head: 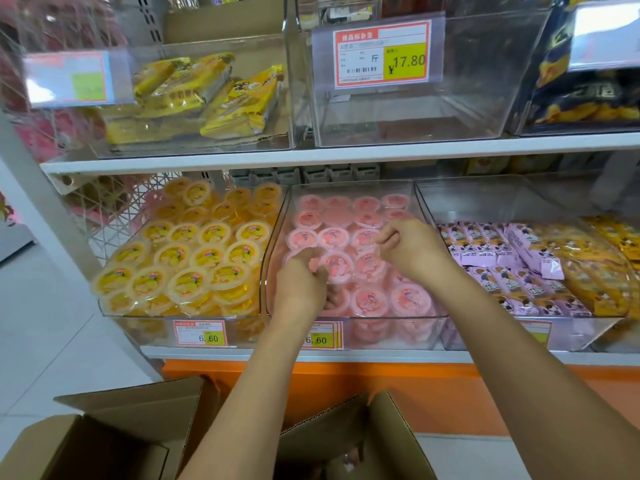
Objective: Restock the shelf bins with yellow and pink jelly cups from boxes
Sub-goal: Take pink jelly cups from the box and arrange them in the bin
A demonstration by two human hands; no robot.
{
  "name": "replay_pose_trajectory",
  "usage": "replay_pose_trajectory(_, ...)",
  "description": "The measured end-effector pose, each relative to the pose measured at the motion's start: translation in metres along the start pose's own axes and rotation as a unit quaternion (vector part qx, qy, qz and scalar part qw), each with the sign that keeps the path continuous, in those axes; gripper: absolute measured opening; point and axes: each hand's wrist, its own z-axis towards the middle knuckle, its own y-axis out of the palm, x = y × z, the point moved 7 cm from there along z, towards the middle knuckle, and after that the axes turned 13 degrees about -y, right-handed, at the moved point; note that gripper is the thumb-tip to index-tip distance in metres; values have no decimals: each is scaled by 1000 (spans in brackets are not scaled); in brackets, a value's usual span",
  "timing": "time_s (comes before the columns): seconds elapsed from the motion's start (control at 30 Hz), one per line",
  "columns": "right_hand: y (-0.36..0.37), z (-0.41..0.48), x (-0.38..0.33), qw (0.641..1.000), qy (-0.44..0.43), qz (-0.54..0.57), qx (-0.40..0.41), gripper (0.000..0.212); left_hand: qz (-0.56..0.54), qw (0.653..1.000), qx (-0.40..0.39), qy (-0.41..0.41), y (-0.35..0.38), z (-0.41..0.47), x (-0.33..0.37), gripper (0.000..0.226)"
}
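Pink jelly cup (337,268) in clear bin (381,318), left hand (301,282) fingers curled on its rim, right hand (412,247) fingertips bent nearby (grip unclear).

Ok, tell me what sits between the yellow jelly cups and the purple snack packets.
Head view: the clear bin of pink jelly cups, with the left hand and right hand in it.

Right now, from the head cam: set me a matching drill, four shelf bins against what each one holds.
Bins:
1. lower left bin
2. lower middle bin
3. lower right bin
4. upper middle bin

Contents:
A. nothing visible inside
B. yellow jelly cups
C. purple packets
D. pink jelly cups

Pairs: 1-B; 2-D; 3-C; 4-A
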Motion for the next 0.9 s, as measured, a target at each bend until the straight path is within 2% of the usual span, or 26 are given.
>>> replay_pose_trajectory(0.1,-3,-3,-1,1000,-8,-17,-3,20,66,997,-29,21,-3,3,10,33)
replay_pose_trajectory(0.2,-4,-4,1,1000,-12,3,3,32,134,989,-54,31,-6,4,25,19)
replay_pose_trajectory(0.3,-8,-5,3,999,-10,8,35,39,249,964,-53,73,-10,14,46,9)
replay_pose_trajectory(0.43,-8,-4,7,998,12,-63,11,25,357,924,-52,128,-7,29,60,12)
replay_pose_trajectory(0.53,-1,-5,11,992,39,-110,-44,16,387,907,-33,161,-5,34,66,12)
replay_pose_trajectory(0.63,1,-5,15,997,54,-58,-25,15,379,906,8,186,-8,38,69,8)
replay_pose_trajectory(0.73,7,-3,18,998,59,7,4,32,360,904,59,222,-14,30,69,7)
replay_pose_trajectory(0.9,7,-4,20,998,50,21,25,35,433,862,4,264,-2,8,44,32)
